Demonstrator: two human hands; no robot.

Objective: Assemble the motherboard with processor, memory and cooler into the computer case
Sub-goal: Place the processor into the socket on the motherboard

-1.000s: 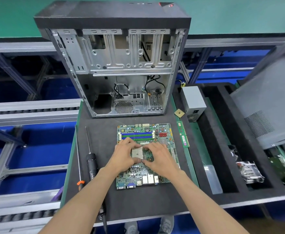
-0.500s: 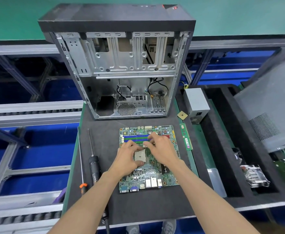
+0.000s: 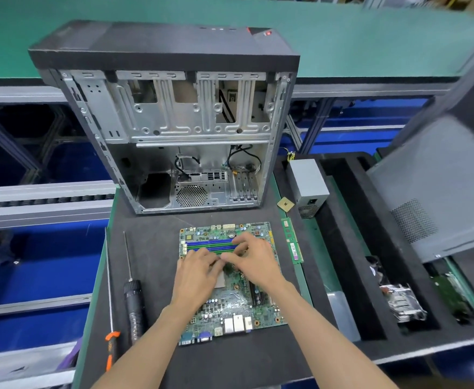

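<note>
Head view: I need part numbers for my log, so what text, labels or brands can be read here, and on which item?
None can be read.
Memory stick: label with a pink patch, print too small.
Motherboard: markings blurred.
Computer case: red corner badge, no legible word.
Power supply: no legible label.

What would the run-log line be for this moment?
stage: socket prep | left hand, right hand: on motherboard at CPU socket | processor, memory stick: still off-board | case: empty
</note>
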